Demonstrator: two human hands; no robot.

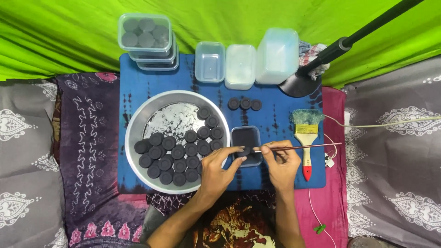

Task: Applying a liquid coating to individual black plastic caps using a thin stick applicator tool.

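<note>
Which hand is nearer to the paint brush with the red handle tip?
Right. The right hand lies just left of the paint brush, almost beside its handle; the left hand is farther left, at the metal bowl's edge.

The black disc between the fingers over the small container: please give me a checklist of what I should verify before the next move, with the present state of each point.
1. Left hand grips the black disc by its edge: ok.
2. Right hand holds the thin stick, tip at the disc: ok.
3. Disc sits above the small dark container, not beside it: ok.
4. Metal bowl of further discs lies close to the left hand: ok.
5. Paintbrush lies apart from both hands: ok.
6. Whether the disc face is clean: cannot tell.
</note>
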